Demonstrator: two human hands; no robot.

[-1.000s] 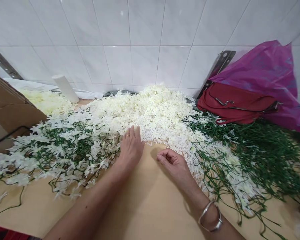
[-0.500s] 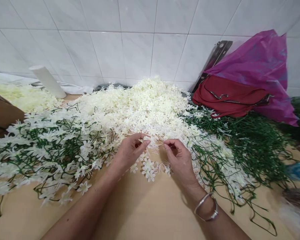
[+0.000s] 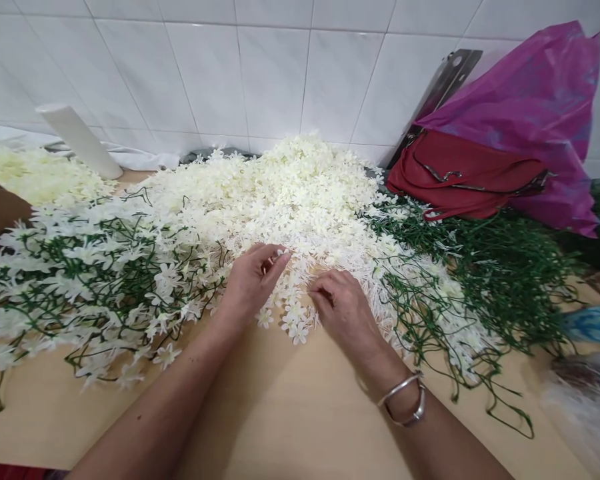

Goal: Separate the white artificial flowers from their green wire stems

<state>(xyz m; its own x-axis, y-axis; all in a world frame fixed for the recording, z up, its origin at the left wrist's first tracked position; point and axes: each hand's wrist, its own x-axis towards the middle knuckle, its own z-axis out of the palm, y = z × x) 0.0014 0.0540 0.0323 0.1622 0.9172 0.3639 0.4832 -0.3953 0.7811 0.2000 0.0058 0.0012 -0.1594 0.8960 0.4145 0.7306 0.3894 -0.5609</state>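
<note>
A large heap of white artificial blossoms [image 3: 310,190] lies in front of both hands. My left hand [image 3: 255,277] is closed in a pinch at the heap's near edge, with a small white blossom piece at its fingertips. My right hand [image 3: 343,303] is also pinched, its fingertips down among thin white stamens; whatever they hold is too small to make out. Between and below the hands lie a few loose white flowers [image 3: 295,323] on the wooden table [image 3: 290,407]. A metal bracelet circles my right wrist.
Green stems with white flowers [image 3: 105,280] spread at the left, bare green stems [image 3: 515,287] at the right. Behind them sit a red bag [image 3: 470,170] and a purple plastic bag [image 3: 535,100]. A white roll [image 3: 80,140] leans near the tiled wall.
The view has tilted slightly down. My left hand no longer shows the larger white cluster at its fingertips. My right hand has turned palm down, its fingers lowered into the white pieces.
</note>
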